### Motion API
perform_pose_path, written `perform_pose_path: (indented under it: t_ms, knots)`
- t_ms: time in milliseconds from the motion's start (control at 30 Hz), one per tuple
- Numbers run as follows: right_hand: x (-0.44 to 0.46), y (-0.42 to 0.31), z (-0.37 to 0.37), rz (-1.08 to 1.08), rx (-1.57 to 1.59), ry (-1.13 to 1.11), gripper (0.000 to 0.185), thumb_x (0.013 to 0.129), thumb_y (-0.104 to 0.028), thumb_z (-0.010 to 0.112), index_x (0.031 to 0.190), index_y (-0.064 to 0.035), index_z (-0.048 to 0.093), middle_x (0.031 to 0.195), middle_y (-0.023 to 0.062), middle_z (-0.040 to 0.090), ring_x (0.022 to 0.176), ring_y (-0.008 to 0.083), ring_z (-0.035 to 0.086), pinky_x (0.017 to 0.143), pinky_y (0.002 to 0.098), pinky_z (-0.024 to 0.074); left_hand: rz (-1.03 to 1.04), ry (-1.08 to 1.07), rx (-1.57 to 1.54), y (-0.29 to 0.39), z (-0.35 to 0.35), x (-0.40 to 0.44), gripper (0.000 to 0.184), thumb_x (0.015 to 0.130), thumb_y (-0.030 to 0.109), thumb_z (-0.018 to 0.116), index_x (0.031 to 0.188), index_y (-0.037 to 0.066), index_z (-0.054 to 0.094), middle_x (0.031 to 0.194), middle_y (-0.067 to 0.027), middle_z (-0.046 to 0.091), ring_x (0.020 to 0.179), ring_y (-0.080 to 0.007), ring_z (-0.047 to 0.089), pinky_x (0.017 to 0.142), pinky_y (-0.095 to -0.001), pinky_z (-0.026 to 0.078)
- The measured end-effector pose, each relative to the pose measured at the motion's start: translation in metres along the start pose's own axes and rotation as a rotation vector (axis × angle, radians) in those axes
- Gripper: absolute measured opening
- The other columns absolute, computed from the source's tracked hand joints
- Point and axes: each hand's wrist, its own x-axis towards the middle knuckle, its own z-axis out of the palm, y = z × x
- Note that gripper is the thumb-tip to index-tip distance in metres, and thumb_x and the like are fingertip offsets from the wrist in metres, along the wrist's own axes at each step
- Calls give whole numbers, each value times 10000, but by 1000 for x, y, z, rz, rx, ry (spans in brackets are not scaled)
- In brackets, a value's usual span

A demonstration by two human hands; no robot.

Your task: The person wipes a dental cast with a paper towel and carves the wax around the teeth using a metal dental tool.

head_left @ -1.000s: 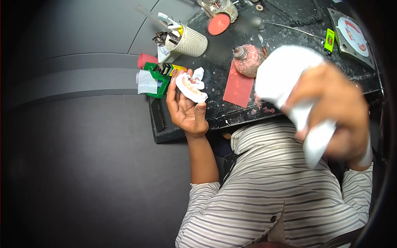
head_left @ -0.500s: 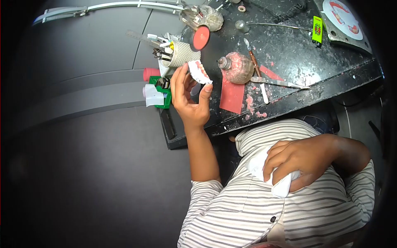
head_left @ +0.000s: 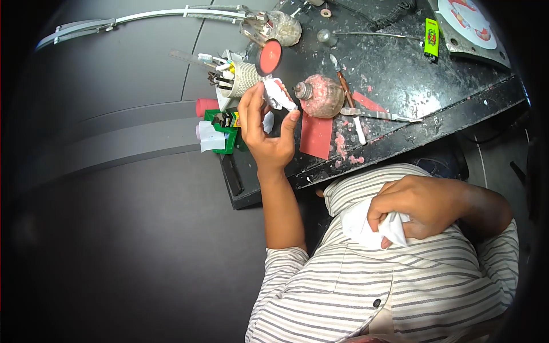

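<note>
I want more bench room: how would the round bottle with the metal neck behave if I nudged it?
The round bottle could rock or roll, given its bulging sides. The crusty pink coating looks rough, so it is probably not very slippery. It seems to overlap the pink sheet, which might drag along.

No word, brand or number can be read for certain. The green lighter (head_left: 432, 39) on the desk (head_left: 394, 74) has a red and dark printed design on its side, too small to make out. The black and yellow box (head_left: 223, 119) by the green tray (head_left: 230, 144) carries markings too small and partly hidden to read. The clear ruler (head_left: 184, 57) beside the white cup (head_left: 247, 78) has faint marks, their figures illegible.
</note>
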Motion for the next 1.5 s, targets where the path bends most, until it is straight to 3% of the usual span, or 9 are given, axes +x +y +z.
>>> perform_pose_path:
  t_ms: [100,333,433,567,633,1167,1333,1433,1500]
  knots:
    - [-1,-1,-1,140,-2,-51,184,726,-21,731,905,-30,690,1060,83,679,1080,297,618,914,407,476,127,23,75,-3,-2,-6,677,834,137,849,1411,-56,555,1411,-235,506,1202,-326,623,920,-390,582]
    - [8,-11,0,-364,2,172,143,787,-112,796,766,-64,662,920,64,714,881,289,708,924,464,509,74,146,-81,17,-10,-33,700,860,129,822,1440,-86,495,1486,-241,449,1301,-351,575,1030,-433,545]
    - [2,-29,-7,-203,85,491,74,861,-55,732,811,-9,705,925,125,712,790,230,695,815,388,554,-126,235,-441,43,-12,-50,675,954,167,719,1474,-125,402,1386,-253,567,1224,-412,637,971,-523,581]
    - [8,-49,2,-214,-658,1049,132,943,-68,712,908,59,717,974,173,702,805,205,688,710,324,554,-271,236,-577,84,-14,-66,738,951,307,712,1444,-154,413,1344,-272,582,1169,-412,660,957,-519,581]
    - [11,-49,0,-380,-939,838,316,1054,-264,603,1011,41,675,1040,202,673,886,273,660,760,383,565,-311,208,-657,106,-12,-73,801,918,328,770,1450,-150,411,1393,-267,521,1203,-401,641,1011,-501,553]
    - [52,-26,43,-306,-1060,662,533,982,-340,643,1294,92,651,1336,228,669,1299,349,622,1065,489,476,-271,147,-783,121,1,-82,792,920,215,800,1479,-147,370,1506,-246,407,1341,-368,555,1093,-433,508]
    - [13,-17,27,-318,-444,369,323,986,-249,679,1128,40,697,1256,217,694,1200,341,665,1027,472,502,-287,212,-725,105,3,-73,788,953,328,725,1467,-152,371,1363,-288,572,1208,-415,643,1008,-514,548]
    - [3,-32,21,122,84,11,211,971,-231,723,1023,-29,693,1159,179,718,1077,342,687,962,441,524,-199,235,-652,79,2,-63,730,972,285,686,1476,-136,367,1363,-279,568,1185,-444,651,964,-534,577]
    - [0,-18,24,14,24,-27,210,955,-234,746,1021,-43,692,1135,159,726,1056,345,685,942,431,527,-164,262,-617,57,4,-55,645,967,137,674,1476,-120,373,1409,-267,529,1240,-440,620,1002,-525,554]
